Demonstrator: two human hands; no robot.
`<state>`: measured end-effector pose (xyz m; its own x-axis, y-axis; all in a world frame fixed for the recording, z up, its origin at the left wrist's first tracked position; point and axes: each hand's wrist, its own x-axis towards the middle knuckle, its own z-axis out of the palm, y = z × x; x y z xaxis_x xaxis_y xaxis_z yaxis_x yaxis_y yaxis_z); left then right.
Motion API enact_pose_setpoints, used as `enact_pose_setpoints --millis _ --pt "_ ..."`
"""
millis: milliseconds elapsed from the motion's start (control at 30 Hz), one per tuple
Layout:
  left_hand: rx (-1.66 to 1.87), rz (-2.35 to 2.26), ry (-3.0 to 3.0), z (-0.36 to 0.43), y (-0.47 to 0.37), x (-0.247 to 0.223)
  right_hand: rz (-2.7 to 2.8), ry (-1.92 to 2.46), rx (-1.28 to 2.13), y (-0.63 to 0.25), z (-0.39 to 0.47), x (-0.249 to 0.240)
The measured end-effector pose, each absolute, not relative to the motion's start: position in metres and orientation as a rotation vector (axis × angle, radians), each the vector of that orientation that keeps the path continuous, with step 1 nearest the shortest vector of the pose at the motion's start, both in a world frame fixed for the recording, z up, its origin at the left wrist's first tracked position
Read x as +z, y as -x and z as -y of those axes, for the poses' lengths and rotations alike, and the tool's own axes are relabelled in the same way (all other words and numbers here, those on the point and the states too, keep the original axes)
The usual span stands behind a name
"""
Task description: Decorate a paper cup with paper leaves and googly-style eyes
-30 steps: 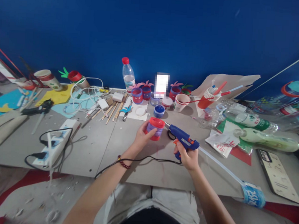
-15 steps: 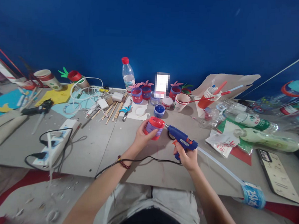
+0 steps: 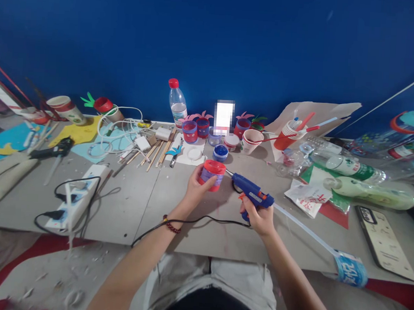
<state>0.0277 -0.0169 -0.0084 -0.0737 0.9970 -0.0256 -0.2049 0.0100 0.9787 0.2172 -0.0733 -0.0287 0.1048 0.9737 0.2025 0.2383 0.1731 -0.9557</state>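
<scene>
A small red cup with a purple band [image 3: 213, 175] is held up above the table by my left hand [image 3: 197, 186], the thumb across its front. My right hand [image 3: 257, 217] grips a blue glue gun [image 3: 252, 189] by its handle. The gun's metal nozzle points left, close to the cup's right rim, with a small gap showing. A long clear glue stick [image 3: 303, 226] runs out of the gun's back to a blue-labelled piece [image 3: 351, 270] at the table edge.
Behind the cup stand an open blue paint jar [image 3: 220, 152], a paper cup [image 3: 251, 141], decorated cups [image 3: 189, 132] and a bottle [image 3: 178, 105]. A power strip [image 3: 78, 197] lies left, a phone [image 3: 384, 243] right. The gun's black cord crosses my left forearm.
My left hand has shifted slightly left with the red cup, so the gap between its rim and the nozzle is wider. The glue gun has barely moved.
</scene>
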Motion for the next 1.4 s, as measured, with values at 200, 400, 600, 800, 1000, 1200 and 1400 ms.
enact_pose_setpoints --millis 200,400,600,800,1000,1200,1400 --pt "1.353 -1.097 -1.059 0.014 -0.026 -0.016 1.366 1.279 0.852 -0.218 0.073 -0.028" --pt "1.38 -1.082 -1.052 0.012 -0.027 -0.022 1.394 1.273 0.825 -0.218 0.073 -0.029" --pt "1.402 -1.075 -1.105 0.011 -0.027 -0.027 1.403 1.258 0.813 -0.218 0.072 -0.029" --pt "1.424 -1.053 -1.182 0.011 -0.027 -0.029 1.412 1.251 0.824 -0.217 0.071 -0.031" --pt "1.432 -1.055 -1.189 0.011 -0.027 -0.027 1.423 1.274 0.814 -0.217 0.072 -0.03" --pt "1.435 -1.076 -1.182 0.013 -0.028 -0.022 1.424 1.284 0.815 -0.217 0.072 -0.03" --pt "1.457 -1.129 -1.251 0.015 -0.029 -0.021 1.43 1.298 0.828 -0.217 0.072 -0.03"
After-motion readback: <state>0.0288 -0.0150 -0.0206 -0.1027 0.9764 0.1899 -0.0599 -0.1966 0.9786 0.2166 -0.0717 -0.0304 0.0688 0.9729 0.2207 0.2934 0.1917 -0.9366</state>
